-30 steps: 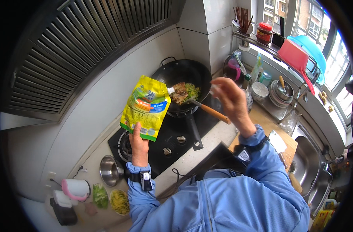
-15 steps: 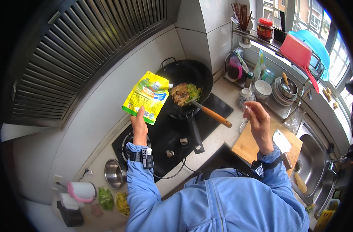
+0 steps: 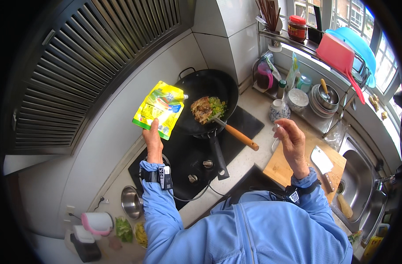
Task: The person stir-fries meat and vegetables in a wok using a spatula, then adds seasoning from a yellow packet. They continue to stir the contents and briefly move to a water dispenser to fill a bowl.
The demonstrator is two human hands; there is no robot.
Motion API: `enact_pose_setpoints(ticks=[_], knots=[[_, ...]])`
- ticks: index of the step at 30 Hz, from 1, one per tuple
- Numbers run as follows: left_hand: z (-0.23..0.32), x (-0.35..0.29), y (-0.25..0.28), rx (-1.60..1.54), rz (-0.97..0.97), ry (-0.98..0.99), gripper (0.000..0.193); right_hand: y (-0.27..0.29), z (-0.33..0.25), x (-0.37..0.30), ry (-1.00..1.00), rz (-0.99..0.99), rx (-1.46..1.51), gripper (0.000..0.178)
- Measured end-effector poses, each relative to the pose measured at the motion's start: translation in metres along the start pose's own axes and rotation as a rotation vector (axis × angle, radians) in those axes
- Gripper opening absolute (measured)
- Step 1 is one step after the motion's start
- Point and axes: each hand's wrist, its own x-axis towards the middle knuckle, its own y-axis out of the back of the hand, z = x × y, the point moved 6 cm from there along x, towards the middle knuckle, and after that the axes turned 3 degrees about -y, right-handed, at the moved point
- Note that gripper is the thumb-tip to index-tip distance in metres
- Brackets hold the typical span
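Observation:
My left hand [image 3: 153,143] is closed on the lower edge of a yellow spouted pouch [image 3: 160,108] with a green bottom band. The pouch is tilted, its white spout pointing right toward the black wok [image 3: 223,83]. In the wok lie browned pieces of food [image 3: 201,110] beside chopped green bits [image 3: 217,105]. A spatula [image 3: 240,136] with a wooden handle rests in it, untouched by either hand. Raised over the counter near the cutting board [image 3: 278,160], my right hand [image 3: 293,141] pinches a small whitish thing, apparently a cap, mostly hidden by the fingertips.
Under the wok is a black gas hob [image 3: 188,160]. A cleaver [image 3: 322,163] lies on the board beside the sink [image 3: 357,176]. Behind stand a patterned jar [image 3: 279,110] and a rack of bowls [image 3: 324,110]. A steel bowl [image 3: 131,202] and leafy greens [image 3: 123,229] are at left.
The view has shifted slightly. The pouch appears a little farther left, still tilted in my left hand. My right hand keeps its pinch; the spatula remains in the wok.

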Motion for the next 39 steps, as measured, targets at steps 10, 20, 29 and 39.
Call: enact_pose_setpoints(ticks=[10,20,29,39], knots=[[-0.002,0.009,-0.002,0.011,0.043,-0.010,0.038,-0.002,0.001,0.005,0.016,-0.005,0.035,0.013],[0.008,0.005,-0.010,-0.050,0.073,0.015,0.037,0.004,0.002,0.005,0.004,-0.008,0.037,0.014],[0.000,0.000,-0.015,0.014,0.085,0.001,0.036,0.008,0.004,0.007,0.009,-0.014,0.016,0.014],[-0.009,-0.007,-0.007,0.020,0.084,0.022,0.038,0.009,0.009,0.007,-0.010,-0.027,0.034,0.013]])
